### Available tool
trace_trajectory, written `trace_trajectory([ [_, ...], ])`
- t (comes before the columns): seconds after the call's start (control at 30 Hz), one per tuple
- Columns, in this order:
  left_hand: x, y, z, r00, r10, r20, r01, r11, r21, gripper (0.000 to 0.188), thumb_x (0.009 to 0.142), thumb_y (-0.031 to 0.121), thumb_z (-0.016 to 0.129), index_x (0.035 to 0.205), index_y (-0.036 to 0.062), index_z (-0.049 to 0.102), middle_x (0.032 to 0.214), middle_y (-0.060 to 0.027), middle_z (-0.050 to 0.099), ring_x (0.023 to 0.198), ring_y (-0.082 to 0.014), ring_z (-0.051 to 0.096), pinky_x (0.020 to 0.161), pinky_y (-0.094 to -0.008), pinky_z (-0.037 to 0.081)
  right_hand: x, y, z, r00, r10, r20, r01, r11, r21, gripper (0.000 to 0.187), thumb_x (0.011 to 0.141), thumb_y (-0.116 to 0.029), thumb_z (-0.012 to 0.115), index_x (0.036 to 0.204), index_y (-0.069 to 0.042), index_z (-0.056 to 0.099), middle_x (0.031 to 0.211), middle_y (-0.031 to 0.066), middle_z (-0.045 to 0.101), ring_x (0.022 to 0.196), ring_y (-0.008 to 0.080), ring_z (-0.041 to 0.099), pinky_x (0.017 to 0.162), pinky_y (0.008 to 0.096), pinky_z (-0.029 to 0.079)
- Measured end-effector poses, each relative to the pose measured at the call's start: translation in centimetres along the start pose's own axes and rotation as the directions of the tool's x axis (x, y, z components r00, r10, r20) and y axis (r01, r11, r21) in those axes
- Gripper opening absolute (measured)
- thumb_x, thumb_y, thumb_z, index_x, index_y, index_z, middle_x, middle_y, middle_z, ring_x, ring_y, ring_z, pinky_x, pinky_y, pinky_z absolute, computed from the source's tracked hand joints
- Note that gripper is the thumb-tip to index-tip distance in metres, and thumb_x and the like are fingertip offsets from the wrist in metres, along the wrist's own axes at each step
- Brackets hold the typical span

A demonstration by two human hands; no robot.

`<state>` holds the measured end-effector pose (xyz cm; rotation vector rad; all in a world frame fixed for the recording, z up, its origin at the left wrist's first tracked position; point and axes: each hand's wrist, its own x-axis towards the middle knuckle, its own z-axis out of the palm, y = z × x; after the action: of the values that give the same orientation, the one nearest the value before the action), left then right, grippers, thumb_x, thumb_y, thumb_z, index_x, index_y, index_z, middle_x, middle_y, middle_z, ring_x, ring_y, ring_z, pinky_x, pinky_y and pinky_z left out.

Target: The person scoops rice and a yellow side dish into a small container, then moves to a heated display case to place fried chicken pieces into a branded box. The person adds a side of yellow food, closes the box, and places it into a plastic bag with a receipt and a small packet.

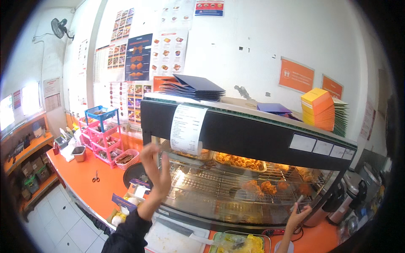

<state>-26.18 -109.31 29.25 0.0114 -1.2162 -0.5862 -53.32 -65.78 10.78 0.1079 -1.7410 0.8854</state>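
My left hand point(157, 170) is raised in front of the display warmer point(236, 122), thumb and fingers apart, with nothing visible in it. Just above its fingertips a long printed receipt point(187, 126) hangs over the warmer's black top panel, its lower end curled; I cannot tell whether they touch. At the lower right, my right hand point(298, 217) is closed round a slim grey metallic thing point(300, 201), too small to name. Behind the glass are a tray of fried chicken pieces point(239, 162) and larger fried pieces point(268, 188) on a wire rack.
Below lie a white cutting board point(168, 237) with a knife point(175, 225) and a tray of yellow food point(253, 244). Food boxes point(123, 202), scissors point(96, 176) and a pink tiered rack point(105, 143) stand left on the orange counter point(78, 179). Folded cartons point(194, 87) top the warmer.
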Motion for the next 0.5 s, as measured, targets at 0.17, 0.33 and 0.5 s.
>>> trace_trajectory([
  [0.17, 6.8, 0.9, 1.5, 0.948, -0.084, 0.307, 0.100, 0.994, -0.037, 0.035, 0.082, 0.006, 0.060, 0.112, 0.0014, 0.043, 0.107, -0.0103, 0.050, 0.099, -0.0177, 0.049, 0.090, -0.0338, 0.038, 2.6, 6.0, -0.3, 0.988, 0.090, -0.126, -0.125, 0.942, -0.311, 0.042, 0.081, -0.033, 0.070, 0.089, -0.003, 0.041, 0.079, 0.0054, 0.034, 0.069, 0.0198, 0.038, 0.063, 0.0292, 0.036],
  [0.33, 8.7, 0.0, 0.5, 0.780, -0.164, 0.604, 0.301, 0.945, -0.132, 0.046, 0.080, -0.003, 0.060, 0.120, 0.0036, 0.039, 0.114, -0.0061, 0.046, 0.100, -0.0129, 0.054, 0.081, -0.0261, 0.048, 4.6, 11.2, 0.1, 0.981, 0.008, -0.193, -0.069, 0.947, -0.313, 0.047, 0.078, -0.040, 0.070, 0.086, -0.001, 0.046, 0.077, 0.0120, 0.047, 0.071, 0.0306, 0.049, 0.064, 0.0379, 0.040],
  [0.5, 9.9, 3.1, -5.1, 0.661, -0.094, 0.744, 0.229, 0.970, -0.081, 0.043, 0.081, -0.005, 0.053, 0.122, 0.0062, 0.046, 0.114, -0.0074, 0.051, 0.107, -0.0170, 0.052, 0.089, -0.0309, 0.047, 6.8, 13.2, -1.0, 0.982, 0.080, -0.168, -0.150, 0.875, -0.461, 0.054, 0.079, -0.049, 0.065, 0.092, 0.000, 0.047, 0.085, 0.0170, 0.050, 0.084, 0.0370, 0.049, 0.074, 0.0441, 0.040],
])
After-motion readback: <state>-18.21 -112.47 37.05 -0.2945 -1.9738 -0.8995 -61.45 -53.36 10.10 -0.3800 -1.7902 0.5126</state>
